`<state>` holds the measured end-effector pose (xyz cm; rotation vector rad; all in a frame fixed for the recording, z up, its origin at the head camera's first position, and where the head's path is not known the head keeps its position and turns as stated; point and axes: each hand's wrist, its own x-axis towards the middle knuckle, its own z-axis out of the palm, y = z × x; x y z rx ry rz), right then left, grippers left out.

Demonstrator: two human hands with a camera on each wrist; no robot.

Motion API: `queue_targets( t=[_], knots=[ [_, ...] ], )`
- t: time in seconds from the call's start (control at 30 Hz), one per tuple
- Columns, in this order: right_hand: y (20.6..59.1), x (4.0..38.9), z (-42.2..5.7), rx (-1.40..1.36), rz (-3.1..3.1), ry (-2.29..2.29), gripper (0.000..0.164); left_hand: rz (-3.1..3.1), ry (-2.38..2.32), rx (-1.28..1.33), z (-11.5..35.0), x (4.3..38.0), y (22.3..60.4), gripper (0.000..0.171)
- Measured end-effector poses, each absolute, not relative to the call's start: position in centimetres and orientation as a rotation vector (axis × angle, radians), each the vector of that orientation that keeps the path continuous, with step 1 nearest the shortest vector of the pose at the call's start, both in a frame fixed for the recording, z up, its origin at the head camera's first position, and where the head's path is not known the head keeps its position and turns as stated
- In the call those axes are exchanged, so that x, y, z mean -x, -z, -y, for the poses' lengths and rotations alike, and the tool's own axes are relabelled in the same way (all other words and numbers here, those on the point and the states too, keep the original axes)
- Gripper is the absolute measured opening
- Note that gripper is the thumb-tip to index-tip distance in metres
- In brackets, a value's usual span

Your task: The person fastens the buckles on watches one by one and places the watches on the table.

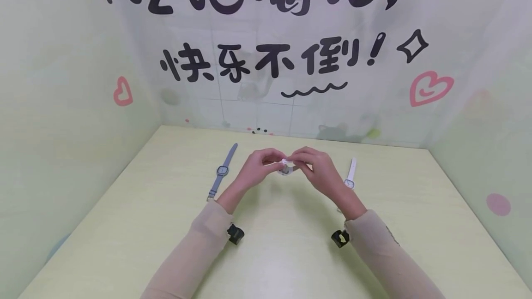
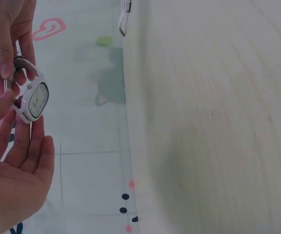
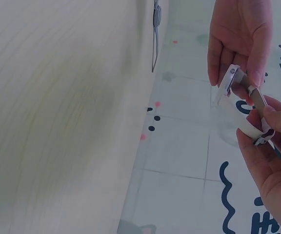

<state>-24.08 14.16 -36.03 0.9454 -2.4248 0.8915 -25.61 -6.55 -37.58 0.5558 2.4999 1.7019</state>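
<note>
Left of the left hand, a blue watch [image 1: 222, 171] lies stretched out on the table [image 1: 270, 262], dial up, its buckle end just beside the left sleeve [image 1: 187, 248]. A black device [image 1: 236, 234] sits at the inner side of that sleeve's cuff.

The left hand [image 1: 256, 166] grips the held watch [image 2: 37, 101] beside its case, thumb on one side and fingers on the other. That watch is between the two hands, off the table, its white strap bent round into a loop and its pale dial showing in the left wrist view.

The right hand [image 1: 317, 168] pinches the strap near its end between thumb and fingers; whether the buckle is fastened I cannot tell. Another black device [image 1: 341, 238] sits at the inner side of the right sleeve [image 1: 390, 253].

Right of the right hand, a white watch [image 1: 350, 183] lies on the table, dial up, partly hidden behind the right wrist. Beyond both hands stands a pale wall [image 1: 191, 110] with black writing [image 1: 274, 60].
</note>
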Motion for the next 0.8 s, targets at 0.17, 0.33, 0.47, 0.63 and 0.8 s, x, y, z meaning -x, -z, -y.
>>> queue_targets(
  t=[0.17, 0.33, 0.47, 0.63, 0.8],
  knots=[
    [35.98, 24.04, -14.12, -0.941, 2.426, -0.886, 0.016, -2.531, -1.697, -0.537, 6.37, 25.49, 37.56, 0.022],
    [36.05, 24.05, -13.99, -0.944, 2.423, -0.925, 0.015, -2.558, -1.682, -0.529, 6.23, 25.46, 37.51, 0.022],
    [36.04, 23.95, -13.89, -0.919, 2.450, -0.971, 0.012, -2.567, -1.684, -0.518, 6.15, 25.36, 37.45, 0.019],
    [35.99, 23.73, -13.92, -0.868, 2.500, -1.007, 0.012, -2.575, -1.681, -0.534, 5.99, 25.22, 37.37, 0.017],
    [36.07, 23.56, -14.04, -0.830, 2.510, -1.036, 0.020, -2.592, -1.645, -0.566, 5.80, 25.04, 37.04, 0.017]
  ],
)
